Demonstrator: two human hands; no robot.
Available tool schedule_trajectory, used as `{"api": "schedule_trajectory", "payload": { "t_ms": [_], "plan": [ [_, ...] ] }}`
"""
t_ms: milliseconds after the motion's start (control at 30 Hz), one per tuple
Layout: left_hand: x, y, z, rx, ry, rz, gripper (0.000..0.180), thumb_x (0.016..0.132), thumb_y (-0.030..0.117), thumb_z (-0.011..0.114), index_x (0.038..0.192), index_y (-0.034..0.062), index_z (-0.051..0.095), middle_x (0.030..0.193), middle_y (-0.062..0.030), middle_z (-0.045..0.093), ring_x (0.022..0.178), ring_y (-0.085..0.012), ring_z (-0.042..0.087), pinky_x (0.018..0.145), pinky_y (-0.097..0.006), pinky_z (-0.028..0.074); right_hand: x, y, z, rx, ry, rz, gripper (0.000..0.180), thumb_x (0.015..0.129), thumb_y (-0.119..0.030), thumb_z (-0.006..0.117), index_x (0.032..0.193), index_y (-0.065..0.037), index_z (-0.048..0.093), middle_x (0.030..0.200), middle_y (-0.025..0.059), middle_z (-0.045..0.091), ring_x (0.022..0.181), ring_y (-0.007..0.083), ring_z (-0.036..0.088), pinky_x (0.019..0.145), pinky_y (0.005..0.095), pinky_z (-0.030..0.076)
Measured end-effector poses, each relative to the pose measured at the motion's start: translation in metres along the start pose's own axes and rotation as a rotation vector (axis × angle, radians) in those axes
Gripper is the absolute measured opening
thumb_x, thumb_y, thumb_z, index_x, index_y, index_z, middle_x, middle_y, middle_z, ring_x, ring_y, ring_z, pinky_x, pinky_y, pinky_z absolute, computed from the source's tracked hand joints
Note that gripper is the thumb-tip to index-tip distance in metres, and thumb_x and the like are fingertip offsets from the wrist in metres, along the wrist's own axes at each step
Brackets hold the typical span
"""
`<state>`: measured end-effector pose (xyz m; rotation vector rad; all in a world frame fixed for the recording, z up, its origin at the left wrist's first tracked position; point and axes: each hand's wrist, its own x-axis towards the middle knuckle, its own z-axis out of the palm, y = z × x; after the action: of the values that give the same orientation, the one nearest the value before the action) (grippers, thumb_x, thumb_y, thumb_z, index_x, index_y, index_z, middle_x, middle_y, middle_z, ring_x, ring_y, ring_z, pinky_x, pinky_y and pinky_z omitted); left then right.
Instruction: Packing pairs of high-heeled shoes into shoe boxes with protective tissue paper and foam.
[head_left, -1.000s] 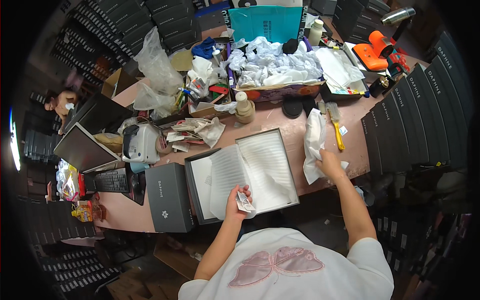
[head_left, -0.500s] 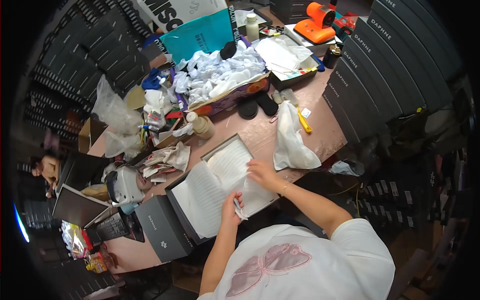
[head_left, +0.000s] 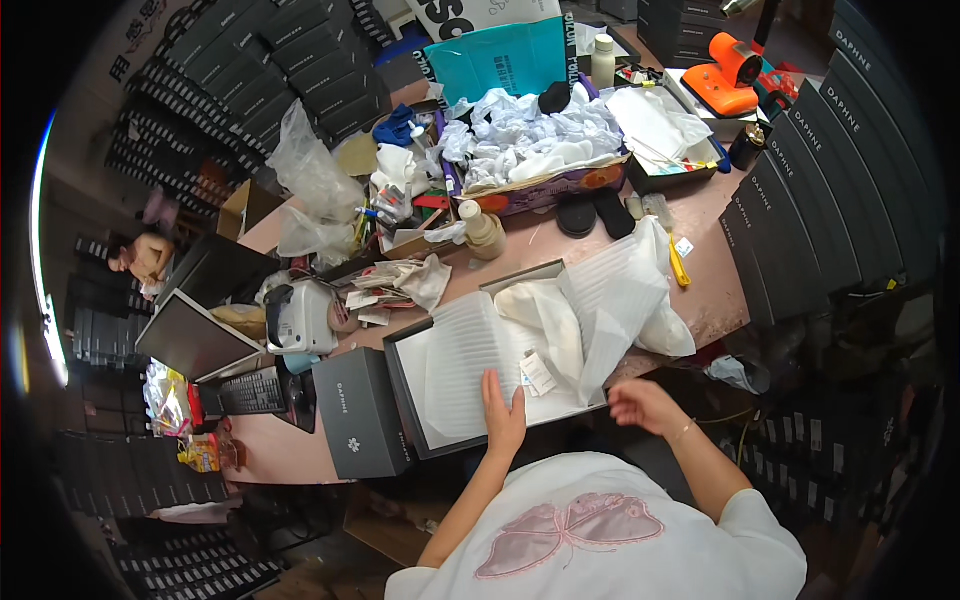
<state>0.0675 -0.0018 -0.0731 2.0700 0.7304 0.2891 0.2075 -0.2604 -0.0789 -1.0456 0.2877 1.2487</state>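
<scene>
A dark grey open shoe box (head_left: 428, 440) lies on the table in front of me. In it are a cream-coloured wrapped bundle (head_left: 545, 312) and small white tags (head_left: 538, 374). Ribbed white foam sheets fold outward on both sides, a left sheet (head_left: 458, 350) and a right sheet (head_left: 620, 300). My left hand (head_left: 505, 415) is open, fingers stretched out against the left sheet beside the tags. Just off the box's near right corner, my right hand (head_left: 645, 406) hangs with its fingers curled in, and nothing shows in them. What the cream wrapping covers is hidden.
A dark grey box (head_left: 355, 415) stands left of the open one. Behind are a bottle (head_left: 483, 232), a purple carton of crumpled white pieces (head_left: 540, 195), and a yellow-handled brush (head_left: 680, 268). Tall shoe-box stacks (head_left: 810, 200) border the right. A white label printer (head_left: 300, 318) sits left.
The foam sheets have been spread apart, uncovering the cream bundle and tags. My left hand no longer holds the small white piece. My right hand has drawn back off the sheet. The view has shifted left.
</scene>
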Motion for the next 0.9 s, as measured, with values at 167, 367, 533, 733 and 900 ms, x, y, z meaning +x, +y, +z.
{"api": "schedule_trajectory", "payload": {
  "t_ms": [167, 367, 533, 733, 900],
  "plan": [
    [0.039, -0.043, 0.011, 0.137, -0.110, -0.145, 0.048, 0.085, 0.024, 0.061, 0.118, -0.0086, 0.052, 0.114, -0.0336, 0.056, 0.108, -0.0453, 0.054, 0.094, -0.046, 0.043, -0.005, -0.033, 0.161, -0.831, -0.659, -0.512, 0.050, 0.096, -0.022, 0.054, 0.141, -0.004, 0.039, 0.131, 0.0141, 0.051, 0.116, 0.0217, 0.052, 0.098, 0.0315, 0.043],
    [0.073, -0.065, 0.020, 0.343, -0.160, -0.186, 0.034, 0.082, 0.025, 0.050, 0.088, -0.0059, 0.064, 0.088, -0.0296, 0.063, 0.089, -0.0462, 0.060, 0.084, -0.051, 0.045, 0.115, -0.061, 0.145, -1.585, 0.225, -0.582, 0.072, 0.089, -0.039, 0.059, 0.141, 0.000, 0.029, 0.143, 0.0387, 0.021, 0.131, 0.0491, 0.030, 0.106, 0.0460, 0.032],
    [0.051, -0.029, -0.019, 0.058, -0.063, -0.248, 0.035, 0.080, 0.025, 0.050, 0.090, -0.0057, 0.064, 0.089, -0.0305, 0.063, 0.089, -0.0479, 0.059, 0.081, -0.049, 0.045, 0.055, -0.090, 0.080, -1.372, 0.173, -0.267, 0.079, 0.091, -0.043, 0.053, 0.146, 0.001, 0.018, 0.146, 0.0298, 0.028, 0.132, 0.0430, 0.034, 0.108, 0.0391, 0.031],
    [0.033, 0.015, -0.044, -0.780, -0.133, -0.341, 0.054, 0.084, 0.034, 0.059, 0.126, 0.0024, 0.046, 0.116, -0.0204, 0.055, 0.106, -0.0321, 0.057, 0.088, -0.041, 0.048, 0.034, -0.091, 0.089, -0.573, -0.122, -0.452, 0.090, 0.084, -0.032, 0.061, 0.151, -0.006, 0.007, 0.153, 0.0181, 0.016, 0.139, 0.0271, 0.023, 0.111, 0.0326, 0.021],
    [0.046, -0.062, 0.002, -1.279, -0.099, -0.504, 0.076, 0.083, 0.041, 0.064, 0.139, 0.0009, 0.032, 0.131, -0.0199, 0.048, 0.117, -0.0322, 0.052, 0.098, -0.044, 0.045, 0.090, -0.064, 0.087, -0.536, -0.094, -0.345, 0.091, 0.083, -0.034, 0.064, 0.150, -0.005, 0.008, 0.154, 0.0162, 0.016, 0.141, 0.0266, 0.019, 0.112, 0.0346, 0.021]
  ]
}}
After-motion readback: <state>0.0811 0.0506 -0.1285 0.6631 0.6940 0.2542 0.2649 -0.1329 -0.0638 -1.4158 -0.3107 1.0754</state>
